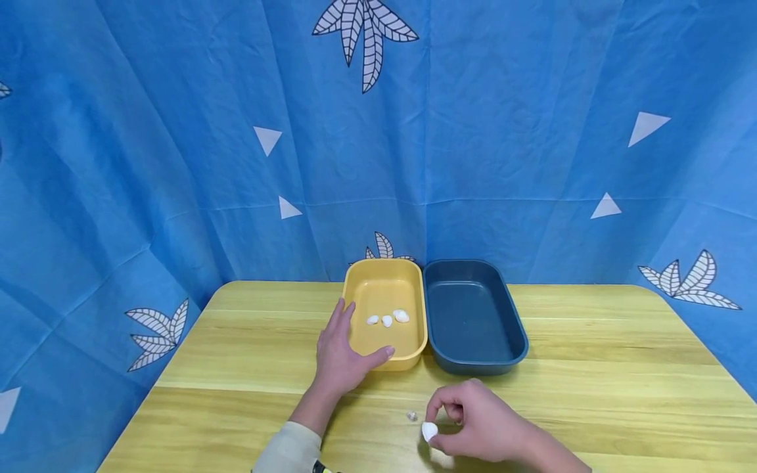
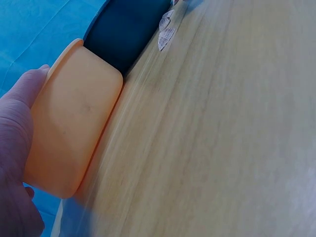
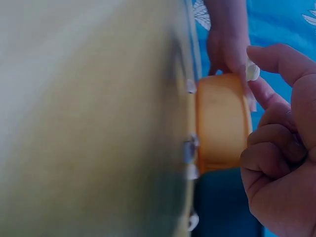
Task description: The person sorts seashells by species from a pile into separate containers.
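Plainly, the right hand [image 1: 481, 420] is narrowed to a pinch, holding a white shell [image 1: 430, 431] between thumb and index fingertip, just above or on the worktop [image 1: 603, 368], which one I cannot tell; its other fingers curl in toward the palm. The left hand [image 1: 344, 351] lies wide, its fingers straight along the left wall of a yellow tray [image 1: 416, 351] and its thumb across the near rim. That tray is smooth, plastic-looking and round-cornered, and holds three small white shells [image 1: 387, 320] in a loose crosswise row, to the right of the left fingers. A matching dark blue tray [image 1: 473, 322] stands right beside it, ahead of the right hand. Just left of the right fingertips, a tiny greyish shell [image 1: 412, 416] rests on the wood-grained worktop. The pinched shell is rounded and matt; in the right wrist view its longer axis runs roughly upright, though which end is the tip I cannot tell. Both trays have their long axes running away from the person, the blue one slanting slightly.
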Demonstrator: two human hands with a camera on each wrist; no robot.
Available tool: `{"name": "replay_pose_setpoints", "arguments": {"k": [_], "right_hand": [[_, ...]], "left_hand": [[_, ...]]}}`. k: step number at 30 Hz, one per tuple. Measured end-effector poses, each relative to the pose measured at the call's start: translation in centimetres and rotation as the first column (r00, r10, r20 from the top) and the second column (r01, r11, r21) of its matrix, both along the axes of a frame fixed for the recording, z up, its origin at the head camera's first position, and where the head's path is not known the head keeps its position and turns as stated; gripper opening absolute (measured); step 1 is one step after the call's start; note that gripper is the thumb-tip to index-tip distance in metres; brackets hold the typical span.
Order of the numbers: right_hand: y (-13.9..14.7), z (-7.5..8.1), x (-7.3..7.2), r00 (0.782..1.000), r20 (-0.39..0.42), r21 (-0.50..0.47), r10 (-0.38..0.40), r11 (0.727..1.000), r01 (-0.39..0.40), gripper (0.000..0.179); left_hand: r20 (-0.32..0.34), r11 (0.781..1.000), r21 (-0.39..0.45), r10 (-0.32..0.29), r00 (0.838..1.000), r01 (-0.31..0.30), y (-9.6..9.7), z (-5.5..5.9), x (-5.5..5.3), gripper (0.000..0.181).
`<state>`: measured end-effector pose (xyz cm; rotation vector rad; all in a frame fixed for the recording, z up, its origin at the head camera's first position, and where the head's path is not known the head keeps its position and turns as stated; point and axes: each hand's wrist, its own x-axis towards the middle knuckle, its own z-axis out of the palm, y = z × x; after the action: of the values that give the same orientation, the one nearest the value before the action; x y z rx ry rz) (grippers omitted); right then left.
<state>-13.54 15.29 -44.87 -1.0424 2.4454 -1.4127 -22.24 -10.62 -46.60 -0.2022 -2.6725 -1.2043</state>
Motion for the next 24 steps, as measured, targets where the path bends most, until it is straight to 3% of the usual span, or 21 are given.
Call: {"name": "replay_pose_setpoints", "arguments": {"k": [11, 24], "right_hand": [[-0.3, 2.5, -1.6, 0.992, -0.120, -0.127, -0.048, 0.991, 0.033, 0.024], [-1.7, 5.0, -4.0, 0.972, -0.153, -0.216, -0.176, 0.966, 0.141, 0.022]], "left_hand": [[-0.005, 1.000, -0.005, -0.002, 1.000, 0.002, 0.0, -0.1, 0.0, 0.111], [0.014, 1.000, -0.016, 0.017, 1.000, -0.017, 0.1, 0.1, 0.2, 0.113]]}}
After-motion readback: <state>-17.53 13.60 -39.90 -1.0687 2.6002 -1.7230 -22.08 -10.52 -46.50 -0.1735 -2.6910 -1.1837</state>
